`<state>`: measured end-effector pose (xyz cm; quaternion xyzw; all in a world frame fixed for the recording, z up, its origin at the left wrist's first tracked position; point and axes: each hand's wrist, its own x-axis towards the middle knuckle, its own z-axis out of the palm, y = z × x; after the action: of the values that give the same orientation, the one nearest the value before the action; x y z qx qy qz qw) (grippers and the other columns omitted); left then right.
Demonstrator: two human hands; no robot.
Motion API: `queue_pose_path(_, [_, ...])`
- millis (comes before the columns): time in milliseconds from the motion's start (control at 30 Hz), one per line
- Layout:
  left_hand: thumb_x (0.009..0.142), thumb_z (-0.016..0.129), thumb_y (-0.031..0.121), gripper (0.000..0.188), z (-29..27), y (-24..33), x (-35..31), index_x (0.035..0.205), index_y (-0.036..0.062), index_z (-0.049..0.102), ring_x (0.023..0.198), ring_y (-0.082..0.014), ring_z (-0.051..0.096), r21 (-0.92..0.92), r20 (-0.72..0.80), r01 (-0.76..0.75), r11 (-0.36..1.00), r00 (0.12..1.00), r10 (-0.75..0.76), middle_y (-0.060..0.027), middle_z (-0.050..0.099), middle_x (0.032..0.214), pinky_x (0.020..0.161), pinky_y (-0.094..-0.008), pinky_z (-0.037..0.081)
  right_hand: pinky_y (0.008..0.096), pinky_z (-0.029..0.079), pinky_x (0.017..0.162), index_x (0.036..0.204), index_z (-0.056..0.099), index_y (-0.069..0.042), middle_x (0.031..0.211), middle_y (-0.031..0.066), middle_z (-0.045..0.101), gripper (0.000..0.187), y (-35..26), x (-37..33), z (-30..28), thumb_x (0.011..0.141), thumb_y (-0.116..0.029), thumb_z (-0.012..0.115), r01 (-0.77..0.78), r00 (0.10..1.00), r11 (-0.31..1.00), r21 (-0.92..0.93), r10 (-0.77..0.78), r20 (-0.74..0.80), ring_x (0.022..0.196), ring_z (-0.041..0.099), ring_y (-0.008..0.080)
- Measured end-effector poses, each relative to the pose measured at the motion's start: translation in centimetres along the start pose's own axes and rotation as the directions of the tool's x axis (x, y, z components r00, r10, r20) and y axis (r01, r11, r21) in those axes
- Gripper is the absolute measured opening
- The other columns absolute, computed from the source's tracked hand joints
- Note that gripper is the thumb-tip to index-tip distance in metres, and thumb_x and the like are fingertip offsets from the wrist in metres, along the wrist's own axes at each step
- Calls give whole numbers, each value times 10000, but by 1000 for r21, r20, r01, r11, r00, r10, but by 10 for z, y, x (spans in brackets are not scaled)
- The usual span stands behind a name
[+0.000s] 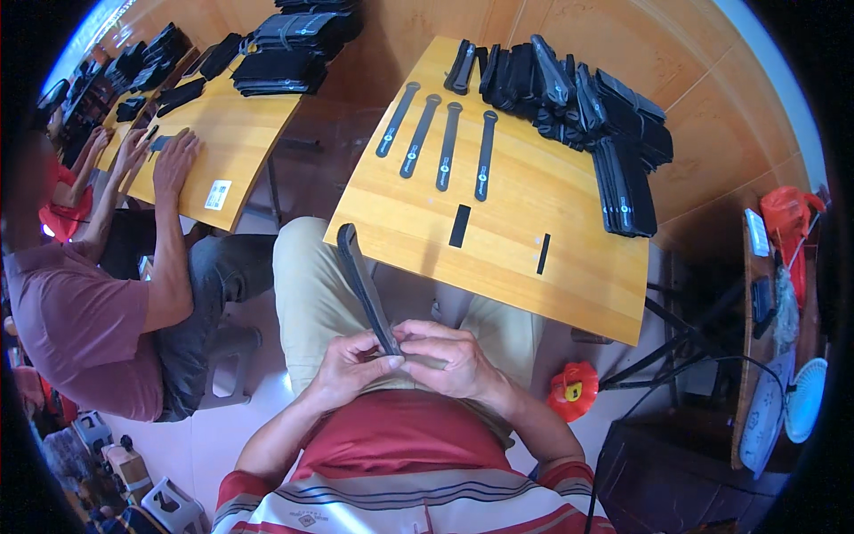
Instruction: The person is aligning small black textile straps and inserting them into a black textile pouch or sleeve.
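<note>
Over my lap, my left hand [349, 367] and my right hand [445, 358] both pinch the near end of a long black strap [360, 283]. The strap rises from my fingers toward the near left corner of the wooden table [525, 191]. Several more black straps [438, 141] lie side by side on the table's far left part. Two short black strips [459, 225] lie near the table's front edge. A heap of folded black straps [587, 107] covers the far right of the table.
At my left a person in a mauve shirt [80, 325] rests both hands on a second wooden table [233, 142] with stacks of black straps [289, 49]. A red-and-yellow object [574, 390] lies on the floor at my right. A cluttered shelf [774, 294] stands far right.
</note>
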<state>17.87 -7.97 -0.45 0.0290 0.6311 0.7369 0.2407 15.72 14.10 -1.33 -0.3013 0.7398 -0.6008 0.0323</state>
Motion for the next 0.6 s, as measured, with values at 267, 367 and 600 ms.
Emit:
queue_pose_path(267, [914, 734, 22, 282, 1, -3, 2, 1189, -26, 699, 999, -83, 629, 43, -12, -13, 999, 1000, 14, -35, 724, 1081, 892, -261, 521, 358, 584, 883, 1068, 733, 22, 1225, 198, 675, 234, -5, -1, -1, 838, -19, 744, -74, 997, 997, 17, 74, 31, 1058, 710, 304])
queue_pose_path(367, [909, 745, 35, 264, -1, -5, 2, 1165, -22, 709, 984, -78, 630, 90, -5, -28, 996, 1000, 29, -32, 726, 1063, 881, -259, 523, 341, 595, 863, 1041, 734, 29, 1192, 206, 681, 226, 1, -3, 0, 820, 6, 774, -31, 999, 999, -28, 32, 43, 1038, 723, 305])
queue_pose_path(600, [904, 754, 47, 235, -2, -2, 1, 1127, -19, 716, 953, -70, 632, 127, 3, -1, 992, 1000, 1, -27, 732, 1029, 857, -254, 527, 346, 610, 805, 1010, 730, 31, 1176, 199, 685, 199, -4, -1, 4, 814, 16, 761, -9, 1000, 997, -79, 10, 16, 971, 737, 315])
